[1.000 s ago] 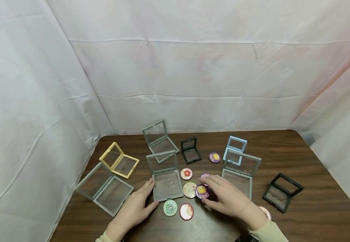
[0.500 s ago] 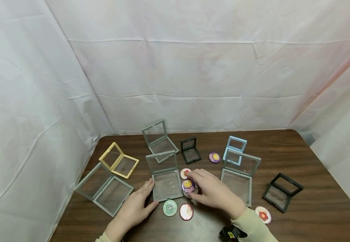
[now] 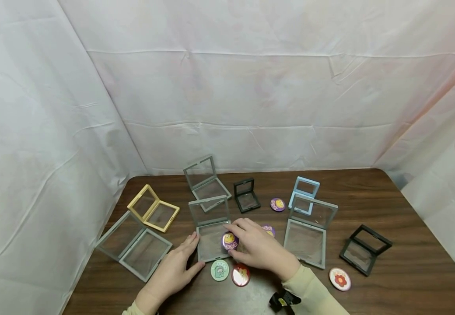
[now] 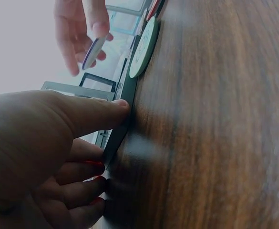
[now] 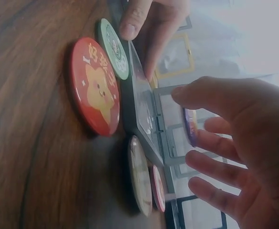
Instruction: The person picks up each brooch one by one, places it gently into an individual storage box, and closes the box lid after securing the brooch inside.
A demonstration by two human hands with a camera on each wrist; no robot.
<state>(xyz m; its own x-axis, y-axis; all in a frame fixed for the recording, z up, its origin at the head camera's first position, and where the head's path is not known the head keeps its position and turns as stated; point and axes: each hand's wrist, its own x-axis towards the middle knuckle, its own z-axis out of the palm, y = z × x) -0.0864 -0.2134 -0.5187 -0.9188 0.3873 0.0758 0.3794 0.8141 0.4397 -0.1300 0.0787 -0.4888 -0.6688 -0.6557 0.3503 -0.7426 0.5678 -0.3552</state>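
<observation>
My right hand [image 3: 257, 247] pinches a round purple badge [image 3: 229, 240] with a yellow figure, tilted between thumb and fingers. It hovers above the right side of an open, clear-windowed grey display case [image 3: 208, 245]. In the right wrist view the badge [image 5: 190, 126] is seen nearly edge-on, apart from the case. My left hand [image 3: 172, 267] touches that case at its front left corner, thumb [image 4: 106, 112] on the front edge and fingers along the left side. A green badge [image 3: 219, 270] and a red badge [image 3: 241, 274] lie in front of the case.
Beside the case lie a cream badge [image 5: 139, 174] and a flower badge [image 5: 158, 188], hidden from above by my right hand. More open cases stand around: yellow [image 3: 162, 216], grey [image 3: 145, 253], black [image 3: 247, 201], blue [image 3: 308, 187], grey [image 3: 306, 240], black [image 3: 361, 256].
My right hand has lifted the purple badge from the right and carried it left, over the cream badge, to above the grey case. My left hand stays at the case's corner.
</observation>
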